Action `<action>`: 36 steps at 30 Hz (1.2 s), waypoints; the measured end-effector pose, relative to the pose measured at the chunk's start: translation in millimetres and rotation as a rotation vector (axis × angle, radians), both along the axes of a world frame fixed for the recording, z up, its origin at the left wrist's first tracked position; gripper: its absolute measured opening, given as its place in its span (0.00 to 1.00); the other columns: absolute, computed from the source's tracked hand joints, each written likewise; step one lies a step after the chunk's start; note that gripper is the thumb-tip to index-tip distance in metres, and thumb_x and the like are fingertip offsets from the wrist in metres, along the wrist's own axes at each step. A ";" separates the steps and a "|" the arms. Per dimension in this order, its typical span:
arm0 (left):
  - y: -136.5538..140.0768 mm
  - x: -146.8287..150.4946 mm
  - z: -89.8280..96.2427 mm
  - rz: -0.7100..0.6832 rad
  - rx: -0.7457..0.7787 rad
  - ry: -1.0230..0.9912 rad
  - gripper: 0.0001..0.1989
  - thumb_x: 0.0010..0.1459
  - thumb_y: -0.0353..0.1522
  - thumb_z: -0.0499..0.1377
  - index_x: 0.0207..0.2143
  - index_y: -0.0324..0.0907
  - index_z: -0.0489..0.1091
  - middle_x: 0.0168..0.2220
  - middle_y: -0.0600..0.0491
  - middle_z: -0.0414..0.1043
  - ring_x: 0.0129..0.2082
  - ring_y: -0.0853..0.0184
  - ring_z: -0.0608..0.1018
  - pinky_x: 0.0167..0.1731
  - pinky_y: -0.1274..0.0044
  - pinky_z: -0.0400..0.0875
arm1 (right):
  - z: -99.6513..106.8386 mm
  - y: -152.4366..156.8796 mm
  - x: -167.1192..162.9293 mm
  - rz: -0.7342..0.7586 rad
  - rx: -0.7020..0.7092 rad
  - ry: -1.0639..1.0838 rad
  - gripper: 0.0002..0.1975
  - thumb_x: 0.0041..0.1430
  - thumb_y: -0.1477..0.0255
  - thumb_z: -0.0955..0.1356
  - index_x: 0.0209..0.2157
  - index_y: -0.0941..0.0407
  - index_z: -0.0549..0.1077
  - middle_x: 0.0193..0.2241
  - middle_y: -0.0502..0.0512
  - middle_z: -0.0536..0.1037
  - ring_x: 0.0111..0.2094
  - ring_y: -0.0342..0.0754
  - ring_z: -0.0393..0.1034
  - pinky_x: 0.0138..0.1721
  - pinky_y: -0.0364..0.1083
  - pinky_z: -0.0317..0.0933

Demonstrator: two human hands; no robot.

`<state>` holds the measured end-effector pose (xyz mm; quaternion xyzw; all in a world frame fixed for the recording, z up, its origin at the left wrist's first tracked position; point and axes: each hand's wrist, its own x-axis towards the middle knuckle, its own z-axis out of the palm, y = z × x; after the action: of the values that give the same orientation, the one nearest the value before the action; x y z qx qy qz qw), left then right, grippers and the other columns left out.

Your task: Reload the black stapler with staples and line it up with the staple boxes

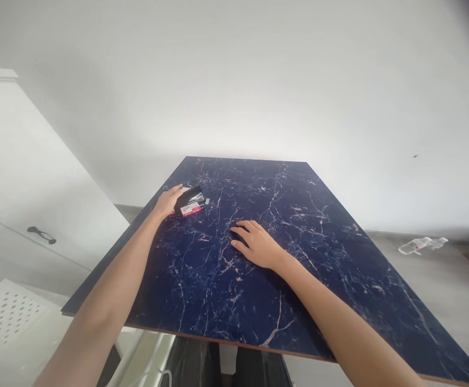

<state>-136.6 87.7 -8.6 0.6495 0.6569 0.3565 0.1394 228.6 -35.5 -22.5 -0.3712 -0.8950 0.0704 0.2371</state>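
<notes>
My left hand (169, 202) is at the left part of a dark blue marbled tabletop (299, 204). Its fingers close round the rear of a black stapler (190, 196), and some of them are hidden behind it. A small red and white box (191, 209) lies right against the stapler, close to the same hand. Just to the right of these is a tiny pale piece (207, 201), too small to make out. My right hand (255, 245) rests palm down near the middle of the tabletop, fingers apart, holding nothing.
Behind the table rises a white wall (242, 80). On the left stands a white cabinet (28, 177) with a dark handle (41, 235), and below it a white perforated seat (8, 317). Crumpled clear plastic (422, 245) lies on the floor at right.
</notes>
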 end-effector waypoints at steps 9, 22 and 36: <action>-17.6 45.6 1.6 -0.332 -0.021 0.149 0.30 0.57 0.45 0.61 0.60 0.44 0.70 0.61 0.46 0.69 0.58 0.50 0.73 0.58 0.63 0.66 | 6.1 -3.5 -3.7 -0.027 0.007 -0.063 0.23 0.71 0.58 0.60 0.59 0.55 0.71 0.58 0.64 0.70 0.58 0.61 0.65 0.60 0.62 0.62; -66.0 104.2 21.4 -0.834 -0.121 0.147 0.29 0.57 0.36 0.60 0.62 0.50 0.69 0.66 0.51 0.64 0.62 0.49 0.70 0.60 0.62 0.66 | 19.0 -3.4 -1.9 -0.173 -0.031 0.205 0.13 0.71 0.67 0.61 0.38 0.55 0.76 0.36 0.56 0.78 0.37 0.49 0.71 0.41 0.47 0.65; -73.6 105.0 15.4 -0.559 -0.195 0.486 0.45 0.65 0.57 0.48 0.74 0.54 0.29 0.75 0.51 0.23 0.73 0.42 0.39 0.66 0.48 0.48 | 2.0 11.1 5.6 -0.279 -0.203 0.228 0.22 0.63 0.72 0.67 0.59 0.56 0.67 0.46 0.60 0.79 0.49 0.55 0.70 0.49 0.51 0.65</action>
<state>-31.6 14.1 6.8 0.8529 0.4992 0.0762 0.1327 234.2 -24.5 -20.6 -0.5030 -0.7906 0.1685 0.3058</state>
